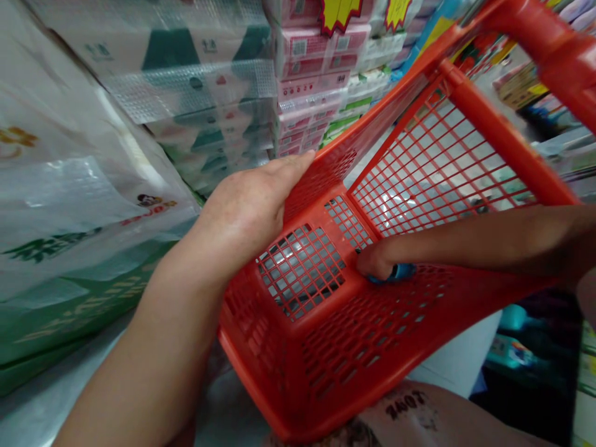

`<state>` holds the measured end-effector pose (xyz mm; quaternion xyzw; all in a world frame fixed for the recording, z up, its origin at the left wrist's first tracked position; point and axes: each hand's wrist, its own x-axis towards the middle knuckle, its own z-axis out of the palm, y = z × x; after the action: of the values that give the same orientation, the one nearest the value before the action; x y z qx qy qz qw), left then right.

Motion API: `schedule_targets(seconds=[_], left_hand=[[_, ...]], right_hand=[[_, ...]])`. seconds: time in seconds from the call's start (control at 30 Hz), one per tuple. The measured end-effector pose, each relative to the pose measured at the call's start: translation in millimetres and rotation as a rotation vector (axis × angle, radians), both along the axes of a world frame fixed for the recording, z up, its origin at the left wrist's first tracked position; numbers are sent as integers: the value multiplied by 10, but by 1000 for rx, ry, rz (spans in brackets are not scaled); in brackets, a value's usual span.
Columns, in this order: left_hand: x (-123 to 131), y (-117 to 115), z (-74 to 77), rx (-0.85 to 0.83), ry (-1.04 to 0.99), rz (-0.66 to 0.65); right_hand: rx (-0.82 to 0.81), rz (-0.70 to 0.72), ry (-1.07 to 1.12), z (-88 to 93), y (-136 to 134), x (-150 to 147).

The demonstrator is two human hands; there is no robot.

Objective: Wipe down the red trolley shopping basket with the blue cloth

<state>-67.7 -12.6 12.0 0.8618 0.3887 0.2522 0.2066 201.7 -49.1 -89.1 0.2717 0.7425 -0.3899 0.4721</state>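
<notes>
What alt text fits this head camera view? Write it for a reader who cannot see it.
A person's left hand grips the rim of a tilted red plastic shopping basket, while the right hand reaches across it and closes on a small blue object. Stacks of plastic-wrapped packs rise behind the basket.

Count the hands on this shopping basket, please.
2: the left hand grips the rim of the red shopping basket; the right hand reaches across it, holding a blue object. No others show.
</notes>
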Motion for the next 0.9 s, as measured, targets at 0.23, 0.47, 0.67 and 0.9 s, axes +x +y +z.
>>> schedule_targets(seconds=[0.23,0.47,0.67,0.9], left_hand=[[-18,-21,7,0,22,-5],[-25,-58,11,49,101,24],[-12,-35,4,23,80,-2],[-1,5,1,16,155,-12]], right_hand=[[-158,110,110,162,-138,-540],[-6,239,-19,408,-345,-661],[-162,38,448,737,-415,-890],[-3,8,135,745,-507,-672]])
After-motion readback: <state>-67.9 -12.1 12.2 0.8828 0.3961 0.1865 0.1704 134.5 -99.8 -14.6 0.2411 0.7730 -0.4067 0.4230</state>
